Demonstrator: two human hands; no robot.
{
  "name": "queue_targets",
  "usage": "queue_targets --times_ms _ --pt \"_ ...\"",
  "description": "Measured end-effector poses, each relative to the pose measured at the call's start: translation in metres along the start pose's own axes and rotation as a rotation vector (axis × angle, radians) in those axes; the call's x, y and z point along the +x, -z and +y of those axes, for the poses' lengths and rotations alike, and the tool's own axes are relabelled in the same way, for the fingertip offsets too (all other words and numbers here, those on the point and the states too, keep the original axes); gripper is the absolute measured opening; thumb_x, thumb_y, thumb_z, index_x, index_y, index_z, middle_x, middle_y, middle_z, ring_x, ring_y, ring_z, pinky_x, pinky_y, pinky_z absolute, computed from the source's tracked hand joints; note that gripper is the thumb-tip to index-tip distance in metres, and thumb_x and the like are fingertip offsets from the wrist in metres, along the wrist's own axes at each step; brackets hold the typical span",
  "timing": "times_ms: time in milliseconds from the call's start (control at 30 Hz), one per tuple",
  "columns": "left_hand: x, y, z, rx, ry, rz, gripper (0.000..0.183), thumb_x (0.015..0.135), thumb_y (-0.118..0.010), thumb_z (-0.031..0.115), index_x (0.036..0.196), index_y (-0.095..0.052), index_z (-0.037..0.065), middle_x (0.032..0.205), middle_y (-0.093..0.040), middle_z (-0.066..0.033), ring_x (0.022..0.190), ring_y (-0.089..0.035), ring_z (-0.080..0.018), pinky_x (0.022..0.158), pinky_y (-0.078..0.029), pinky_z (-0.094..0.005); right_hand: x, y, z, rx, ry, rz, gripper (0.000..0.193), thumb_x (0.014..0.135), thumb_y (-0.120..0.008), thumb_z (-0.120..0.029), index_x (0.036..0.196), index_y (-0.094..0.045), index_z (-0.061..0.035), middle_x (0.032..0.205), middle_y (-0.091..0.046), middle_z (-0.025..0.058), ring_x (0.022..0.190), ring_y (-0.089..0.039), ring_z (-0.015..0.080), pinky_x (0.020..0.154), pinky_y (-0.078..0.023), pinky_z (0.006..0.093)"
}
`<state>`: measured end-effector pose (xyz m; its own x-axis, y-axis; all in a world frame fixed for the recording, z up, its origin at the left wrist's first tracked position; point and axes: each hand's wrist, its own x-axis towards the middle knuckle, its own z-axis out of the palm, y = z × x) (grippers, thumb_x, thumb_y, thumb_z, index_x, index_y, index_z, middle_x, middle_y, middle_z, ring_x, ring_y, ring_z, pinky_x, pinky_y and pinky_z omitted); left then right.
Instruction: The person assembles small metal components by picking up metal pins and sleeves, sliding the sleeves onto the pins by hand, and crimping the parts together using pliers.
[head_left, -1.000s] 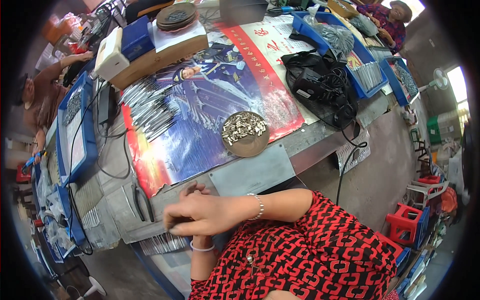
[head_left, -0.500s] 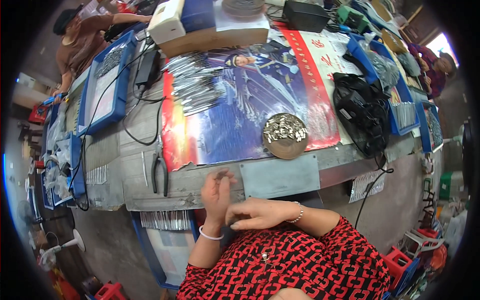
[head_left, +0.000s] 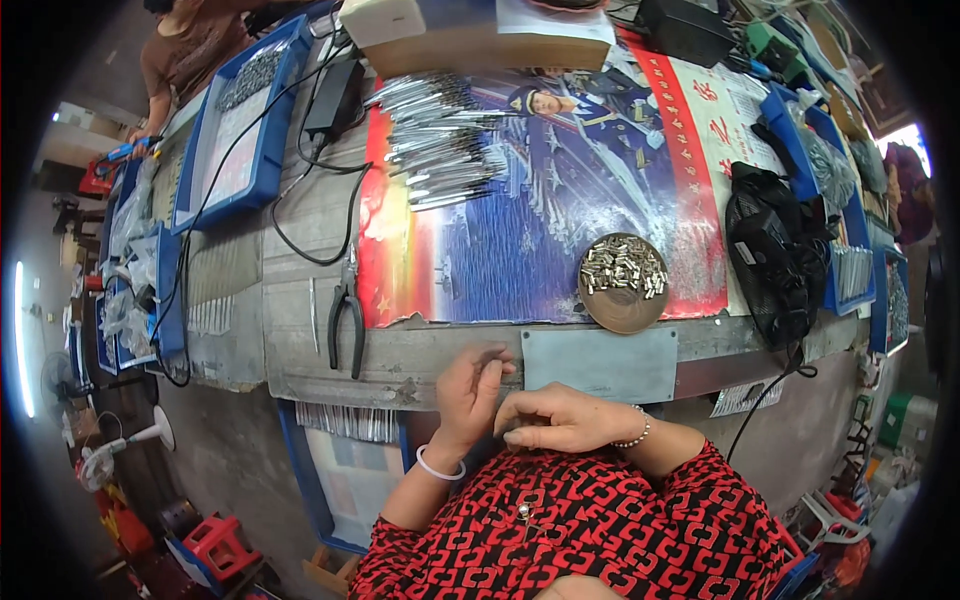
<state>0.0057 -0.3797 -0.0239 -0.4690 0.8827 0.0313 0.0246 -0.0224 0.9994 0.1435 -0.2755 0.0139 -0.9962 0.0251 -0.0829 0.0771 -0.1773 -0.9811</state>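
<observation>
The tabletop's near edge runs just beyond the wearer's hands, with a grey metal panel lying along it ahead of the right hand. Leftward, room to move opens between the left hand and the black-handled pliers; farther in, a stretch of the red-and-blue printed sheet separates the bundle of shiny rods from the round dish. The dish, full of small metal pieces, sits beyond the panel, near the sheet's front edge. The left hand is loosely half-spread, nothing visible in it; the right hand's fingers curl inward, hiding the palm, so whether it holds anything cannot be told. One second ago the right hand crossed over the left wrist; now the hands are side by side, fingers of the right close to the left wrist, and the view has swung so the tabletop lies squarer. The sheet's edge is torn, and the tabletop is grey and scuffed. A black mesh bag lies to the right, a blue tray to the left, a red stool on the floor at lower left.
</observation>
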Motion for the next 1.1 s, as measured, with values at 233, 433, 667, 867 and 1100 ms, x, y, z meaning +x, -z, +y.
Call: queue_targets --times_ms 233,433,667,867,1100 --pt "0.001 0.029 0.005 0.35 -0.048 0.099 0.017 0.091 -0.048 0.003 0.105 -0.054 -0.004 0.094 -0.059 -0.0093 0.081 -0.06 -0.0142 0.073 -0.049 -0.0256 -0.014 0.008 -0.009 0.016 -0.094 -0.025 0.024 0.091 -0.052 -0.021 0.103 -0.053 -0.0007 0.083 -0.06 0.0093 0.072 -0.057 0.0165 0.068 -0.046 0.0298" --pt "0.032 0.047 0.026 0.377 -0.076 0.253 0.012 0.087 -0.052 0.001 0.096 -0.058 -0.003 0.085 -0.062 -0.0076 0.079 -0.059 -0.014 0.074 -0.046 -0.0255 -0.028 0.007 -0.003 -0.018 -0.038 0.079 0.023 0.091 -0.052 -0.021 0.104 -0.053 -0.0013 0.085 -0.061 0.0102 0.074 -0.06 0.0211 0.067 -0.046 0.0323" --pt "0.061 0.035 0.042 0.412 -0.099 0.097 0.015 0.089 -0.051 0.001 0.1 -0.058 -0.005 0.093 -0.061 -0.0087 0.087 -0.057 -0.0131 0.079 -0.045 -0.0252 -0.034 0.006 0.007 -0.108 0.069 0.126 0.022 0.091 -0.051 -0.022 0.1 -0.052 -0.0022 0.082 -0.06 0.0142 0.073 -0.059 0.0288 0.065 -0.045 0.037" --pt "0.07 0.016 0.043 0.504 -0.126 -0.043 0.015 0.088 -0.052 0.002 0.1 -0.058 -0.005 0.094 -0.061 -0.0104 0.087 -0.059 -0.0172 0.08 -0.045 -0.0271 -0.04 0.011 0.01 -0.108 0.14 0.134 0.024 0.092 -0.05 -0.025 0.099 -0.053 -0.0024 0.078 -0.059 0.0139 0.069 -0.058 0.0292 0.062 -0.044 0.0382" --pt "0.08 0.02 0.042 0.671 -0.135 0.001 0.015 0.085 -0.054 0.0 0.099 -0.059 -0.003 0.091 -0.061 -0.0118 0.084 -0.061 -0.0188 0.075 -0.046 -0.0277 -0.055 0.012 0.013 -0.156 0.122 0.11 0.022 0.092 -0.051 -0.023 0.101 -0.053 -0.0029 0.08 -0.059 0.0126 0.069 -0.058 0.0282 0.062 -0.045 0.0366"
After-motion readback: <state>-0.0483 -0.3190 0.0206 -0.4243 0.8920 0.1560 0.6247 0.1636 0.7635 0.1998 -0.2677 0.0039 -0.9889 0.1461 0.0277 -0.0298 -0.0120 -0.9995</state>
